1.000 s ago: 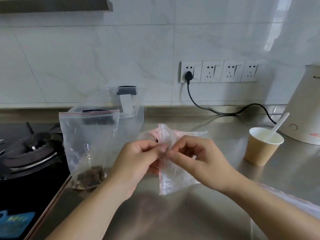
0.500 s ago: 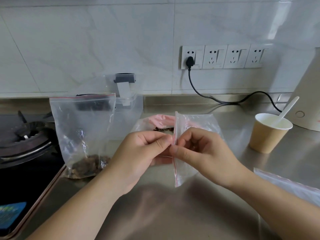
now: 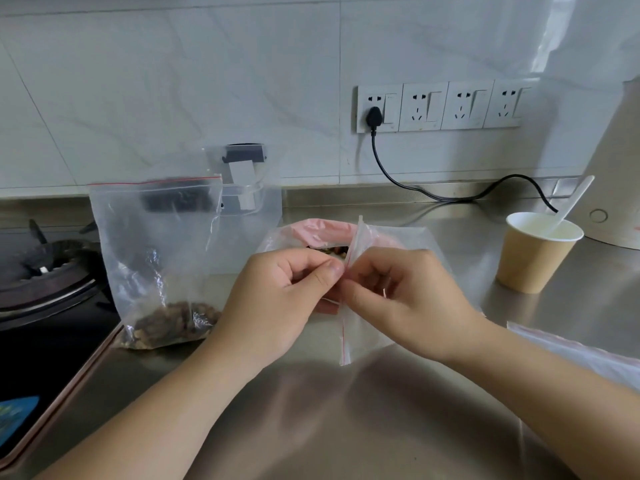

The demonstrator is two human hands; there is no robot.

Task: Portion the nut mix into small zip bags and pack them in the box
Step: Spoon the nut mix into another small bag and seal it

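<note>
My left hand (image 3: pixel 277 299) and my right hand (image 3: pixel 408 299) both pinch the red-striped mouth of a small clear zip bag (image 3: pixel 356 337) held over the steel counter; the bag looks empty. Behind my hands lies the nut mix (image 3: pixel 334 251) in a pink-rimmed bag, mostly hidden. A larger zip bag (image 3: pixel 156 258) with nuts at its bottom stands upright to the left. A clear plastic box (image 3: pixel 249 216) with a black clasp stands behind it.
A paper cup (image 3: pixel 533 261) with a white spoon stands at the right, a cream appliance (image 3: pixel 616 168) behind it with a black cord to the wall socket. A gas stove (image 3: pixel 45 282) lies at the left. More clear bags (image 3: pixel 581 355) lie at the right edge.
Both hands kept pinching the small bag's mouth; the bag turned so its red strip runs vertically between my fingers. The view tilted down slightly.
</note>
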